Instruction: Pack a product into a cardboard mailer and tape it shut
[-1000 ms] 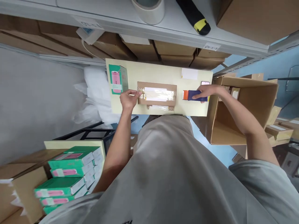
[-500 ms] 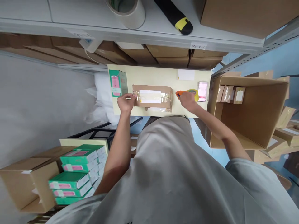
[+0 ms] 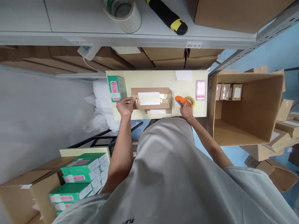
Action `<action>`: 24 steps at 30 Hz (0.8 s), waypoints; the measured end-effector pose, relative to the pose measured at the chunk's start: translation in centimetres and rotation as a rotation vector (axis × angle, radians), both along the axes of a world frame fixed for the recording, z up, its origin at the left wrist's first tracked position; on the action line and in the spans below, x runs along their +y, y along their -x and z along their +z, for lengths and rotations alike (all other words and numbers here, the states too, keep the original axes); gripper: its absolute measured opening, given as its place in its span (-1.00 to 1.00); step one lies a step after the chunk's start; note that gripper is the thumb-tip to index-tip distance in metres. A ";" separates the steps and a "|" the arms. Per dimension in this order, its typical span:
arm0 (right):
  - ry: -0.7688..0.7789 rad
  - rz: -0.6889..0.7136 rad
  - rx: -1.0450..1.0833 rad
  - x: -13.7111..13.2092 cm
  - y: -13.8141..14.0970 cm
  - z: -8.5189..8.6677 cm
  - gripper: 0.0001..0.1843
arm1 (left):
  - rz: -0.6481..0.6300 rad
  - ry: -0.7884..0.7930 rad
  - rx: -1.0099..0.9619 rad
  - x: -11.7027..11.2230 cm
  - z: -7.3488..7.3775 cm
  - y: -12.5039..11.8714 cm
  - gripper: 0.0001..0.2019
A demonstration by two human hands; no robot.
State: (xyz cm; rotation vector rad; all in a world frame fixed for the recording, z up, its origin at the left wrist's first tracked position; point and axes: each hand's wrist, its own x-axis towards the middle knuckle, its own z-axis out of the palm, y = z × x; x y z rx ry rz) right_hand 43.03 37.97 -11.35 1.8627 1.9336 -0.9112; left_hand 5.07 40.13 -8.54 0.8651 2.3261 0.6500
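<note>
A long brown cardboard box (image 3: 165,98) lies on the cream tabletop, with a white label (image 3: 149,98) and shiny clear tape on its top. My left hand (image 3: 125,106) is at the box's left end, thumb and fingers pinched at its edge. An orange tape dispenser (image 3: 180,99) with a yellow-edged roll lies to the right of the box, apart from it. My right hand (image 3: 187,111) is closed round the dispenser's near side; the fingers are partly hidden. Under the near side of the box, another taped, labelled package (image 3: 168,111) shows.
A green box with a pink bottle picture (image 3: 114,88) stands at the table's left, a phone (image 3: 200,90) at the right. A large open carton (image 3: 245,124) holds several small boxes. Above, the shelf (image 3: 161,40) carries a tape roll (image 3: 130,21) and a black-yellow tool (image 3: 167,15).
My right hand has come nearer to my body and the dispenser has turned, showing more of its orange body. My left hand stays at the box's left end. The view has shifted slightly.
</note>
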 end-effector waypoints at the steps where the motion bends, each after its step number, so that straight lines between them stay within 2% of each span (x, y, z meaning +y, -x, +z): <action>1: -0.024 -0.005 -0.002 -0.2 0.0 -0.4 -0.45 | -0.006 -0.001 0.004 0.0 0.0 0.4 -0.77; 5: -0.082 -0.040 -0.035 -0.7 0.0 -1.5 -0.52 | -0.039 -0.006 0.029 0.2 0.1 1.7 -0.80; 9: -0.101 -0.082 -0.067 -1.3 0.5 -1.4 -0.47 | -0.058 -0.032 -0.016 -0.1 0.6 2.2 -0.81; 12: -0.135 -0.122 -0.100 -1.5 1.1 -0.6 -0.45 | -0.088 -0.051 -0.053 -0.6 0.9 2.3 -0.80; 16: -0.258 -0.249 -0.122 -1.8 2.9 1.8 -0.41 | -0.136 -0.042 -0.077 -1.1 1.0 2.5 -0.76; 20: -0.460 -0.355 0.099 -1.7 6.4 4.2 -0.38 | -0.208 -0.041 -0.065 -1.3 1.3 2.6 -0.73; 22: -0.478 -0.373 0.269 -1.3 8.7 4.7 -0.33 | -0.247 -0.046 -0.044 -1.5 1.7 2.6 -0.71; 24: -0.433 -0.397 0.369 -0.7 11.1 4.6 -0.19 | -0.296 -0.040 -0.019 -1.6 2.3 2.6 -0.71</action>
